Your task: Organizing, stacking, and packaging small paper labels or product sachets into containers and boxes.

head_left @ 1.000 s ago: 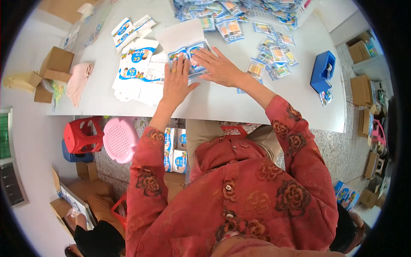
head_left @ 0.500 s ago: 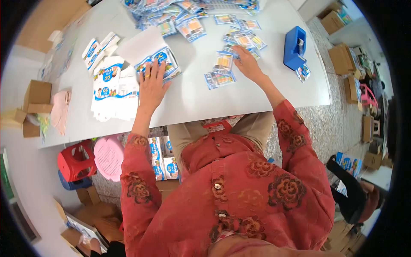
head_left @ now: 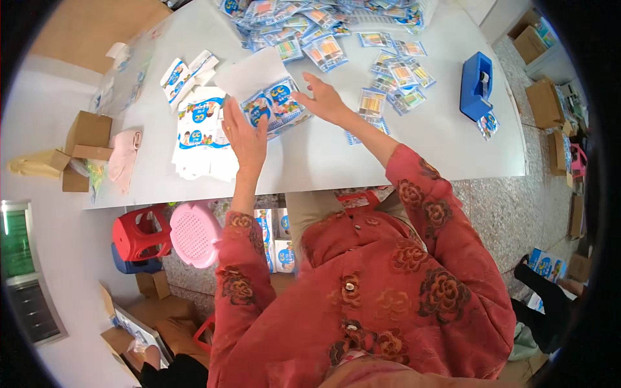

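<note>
An open white and blue carton (head_left: 289, 127) lies on the table with its white lid flap (head_left: 249, 72) raised toward the back. Inside the carton are blue-and-white printed packets (head_left: 279, 97). My left hand (head_left: 246, 139) is at the carton's left side, fingers stretched and nothing held. At the right side, my right hand (head_left: 326, 102) has its fingers apart, close to the carton's upper right edge; whether it touches cannot be told. Flattened printed cartons (head_left: 199, 132) are stacked left of my left hand. Several small packets with coloured sticks (head_left: 372, 102) lie right of my right hand.
A large heap of similar packets (head_left: 291, 22) covers the table's far side. On the right stands a blue tape dispenser (head_left: 475, 87) with a packet beside it. A pink cloth (head_left: 124, 158) lies at the left edge. Red (head_left: 139, 233) and pink stools (head_left: 194, 234) stand below.
My right hand has moved left from the loose packets to the carton's right side. My left hand has come off the carton's packets to its left side. The whole view has shifted.
</note>
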